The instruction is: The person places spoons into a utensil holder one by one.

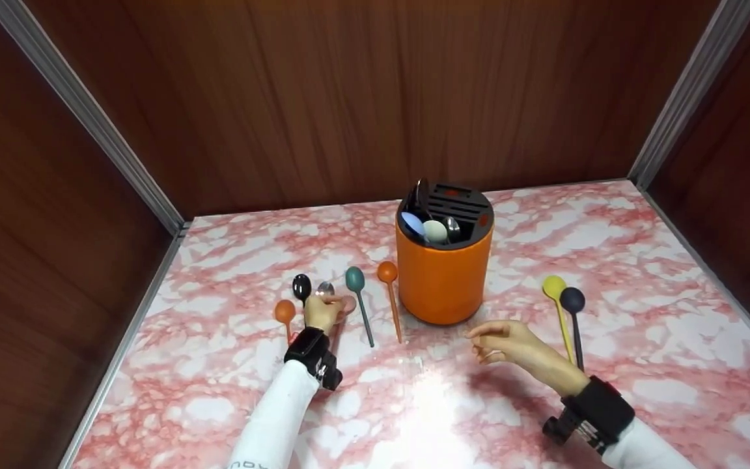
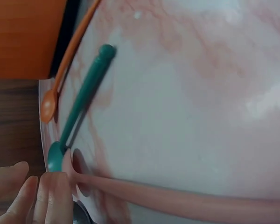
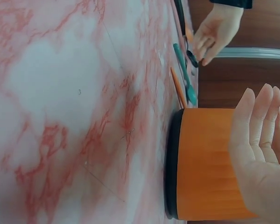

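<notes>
My left hand (image 1: pixel 324 311) is over the group of spoons on the left, its fingers loosely bent. Its fingertips overlap the edge of a pink spoon's bowl (image 2: pixel 69 170) in the left wrist view, while that spoon's long handle (image 2: pixel 177 200) runs off to the right. A silvery spoon (image 1: pixel 326 288) shows just behind this hand, and a black spoon (image 1: pixel 301 286) is on its left. My right hand (image 1: pixel 512 342) hovers in front of the orange utensil holder (image 1: pixel 441 283), fingers relaxed and nothing in them.
The holder's slotted black top (image 1: pixel 459 202) carries several utensils, including a blue one (image 1: pixel 413 223) and a pale green one (image 1: pixel 435 231). Teal (image 1: pixel 355 279) and orange (image 1: pixel 387 271) spoons lie left of it; another orange spoon (image 1: pixel 284 311) lies farther left. Yellow (image 1: pixel 553 286) and dark (image 1: pixel 572 299) spoons lie right.
</notes>
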`<state>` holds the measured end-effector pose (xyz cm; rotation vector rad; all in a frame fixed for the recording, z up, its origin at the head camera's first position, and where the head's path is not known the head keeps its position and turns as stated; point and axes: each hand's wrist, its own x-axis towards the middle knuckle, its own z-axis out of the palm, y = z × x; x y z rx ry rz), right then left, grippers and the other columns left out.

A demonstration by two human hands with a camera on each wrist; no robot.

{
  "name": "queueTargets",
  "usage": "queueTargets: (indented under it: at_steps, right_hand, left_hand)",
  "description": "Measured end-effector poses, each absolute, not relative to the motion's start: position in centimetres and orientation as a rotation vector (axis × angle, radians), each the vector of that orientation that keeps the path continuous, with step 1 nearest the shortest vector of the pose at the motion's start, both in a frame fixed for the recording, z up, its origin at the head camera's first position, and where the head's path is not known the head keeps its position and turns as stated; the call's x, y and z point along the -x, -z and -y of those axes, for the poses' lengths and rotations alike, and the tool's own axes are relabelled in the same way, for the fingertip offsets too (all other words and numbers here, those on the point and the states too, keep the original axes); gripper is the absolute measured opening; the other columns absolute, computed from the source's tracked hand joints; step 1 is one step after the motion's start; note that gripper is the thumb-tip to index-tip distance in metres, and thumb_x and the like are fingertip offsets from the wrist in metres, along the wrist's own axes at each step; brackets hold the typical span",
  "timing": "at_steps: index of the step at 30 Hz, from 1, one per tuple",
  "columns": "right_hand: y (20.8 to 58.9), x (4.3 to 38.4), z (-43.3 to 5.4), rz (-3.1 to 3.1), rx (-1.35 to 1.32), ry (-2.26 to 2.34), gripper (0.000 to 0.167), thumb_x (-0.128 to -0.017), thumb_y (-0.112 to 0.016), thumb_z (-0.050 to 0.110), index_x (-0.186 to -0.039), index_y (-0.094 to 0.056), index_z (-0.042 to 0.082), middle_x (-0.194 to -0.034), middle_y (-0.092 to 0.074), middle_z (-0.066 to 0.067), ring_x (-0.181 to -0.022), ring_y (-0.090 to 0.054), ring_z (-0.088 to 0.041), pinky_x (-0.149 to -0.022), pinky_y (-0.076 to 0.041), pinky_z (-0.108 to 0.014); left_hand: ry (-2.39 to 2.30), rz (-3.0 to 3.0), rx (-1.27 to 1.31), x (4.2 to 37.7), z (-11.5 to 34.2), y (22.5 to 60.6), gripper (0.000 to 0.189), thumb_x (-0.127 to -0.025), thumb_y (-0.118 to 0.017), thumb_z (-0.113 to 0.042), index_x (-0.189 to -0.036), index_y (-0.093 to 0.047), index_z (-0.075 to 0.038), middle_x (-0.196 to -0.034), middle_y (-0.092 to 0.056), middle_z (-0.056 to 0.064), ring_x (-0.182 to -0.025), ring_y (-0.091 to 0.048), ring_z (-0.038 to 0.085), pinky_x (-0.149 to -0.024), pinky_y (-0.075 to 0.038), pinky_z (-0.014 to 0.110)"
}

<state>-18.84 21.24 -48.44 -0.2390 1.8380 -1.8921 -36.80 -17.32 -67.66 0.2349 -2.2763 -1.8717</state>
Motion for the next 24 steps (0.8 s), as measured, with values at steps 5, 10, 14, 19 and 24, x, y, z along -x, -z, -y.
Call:
queueTargets:
  at_steps: [5, 10, 14, 19, 24]
  right_hand:
    - [48.7, 18.8, -21.5, -1.803, 0.247, 1.923, 0.027, -0.096, -0.057, 0.008, -0.116, -0.061, -0.009, -0.088, -0.066, -0.005, -0.079, -0.063, -0.012, -0.077, -0.058, -0.029]
    - [49.0, 18.7, -21.7, -1.749, 0.252, 1.955, 0.022, -0.096, -0.057, 0.008, -0.113, -0.064, -0.005, -0.088, -0.066, -0.005, -0.079, -0.063, -0.012, -0.079, -0.058, -0.030]
    - [49.1, 18.6, -21.8, -1.733, 0.256, 1.964, 0.021, -0.097, -0.058, 0.008, -0.112, -0.064, -0.004, -0.088, -0.067, -0.005, -0.080, -0.064, -0.012, -0.080, -0.058, -0.031]
    - [49.3, 18.6, -22.0, -1.752, 0.255, 1.953, 0.023, -0.097, -0.058, 0.009, -0.114, -0.064, -0.004, -0.090, -0.067, -0.005, -0.081, -0.063, -0.012, -0.081, -0.057, -0.032]
    - [49.4, 18.6, -22.1, -1.740, 0.245, 1.959, 0.021, -0.097, -0.057, 0.008, -0.113, -0.064, -0.004, -0.090, -0.067, -0.004, -0.081, -0.063, -0.012, -0.081, -0.057, -0.032]
  left_hand:
    - [1.527, 2.426, -0.235, 36.4, 17.6, 67.3, 0.010, -0.072, -0.069, -0.007, -0.077, -0.077, -0.004, -0.057, -0.066, 0.004, -0.048, -0.063, 0.015, -0.043, -0.053, 0.024]
    - [1.264, 2.513, -0.241, 39.2, 19.0, 71.9, 0.008, -0.063, -0.073, -0.013, -0.067, -0.077, -0.018, -0.063, -0.067, -0.003, -0.059, -0.062, 0.018, -0.049, -0.050, 0.027]
    - [1.220, 2.535, -0.206, 39.4, 19.2, 72.7, 0.002, -0.062, -0.074, -0.016, -0.064, -0.075, -0.017, -0.067, -0.067, 0.000, -0.065, -0.063, 0.023, -0.055, -0.052, 0.030]
    - [1.236, 2.550, -0.167, 35.4, 17.4, 66.2, 0.008, -0.065, -0.075, -0.013, -0.066, -0.074, -0.005, -0.070, -0.068, 0.012, -0.067, -0.064, 0.031, -0.058, -0.055, 0.036]
    - [1.285, 2.571, -0.149, 32.4, 16.4, 61.4, 0.006, -0.064, -0.068, -0.006, -0.065, -0.074, -0.007, -0.068, -0.068, 0.008, -0.066, -0.063, 0.028, -0.059, -0.055, 0.036]
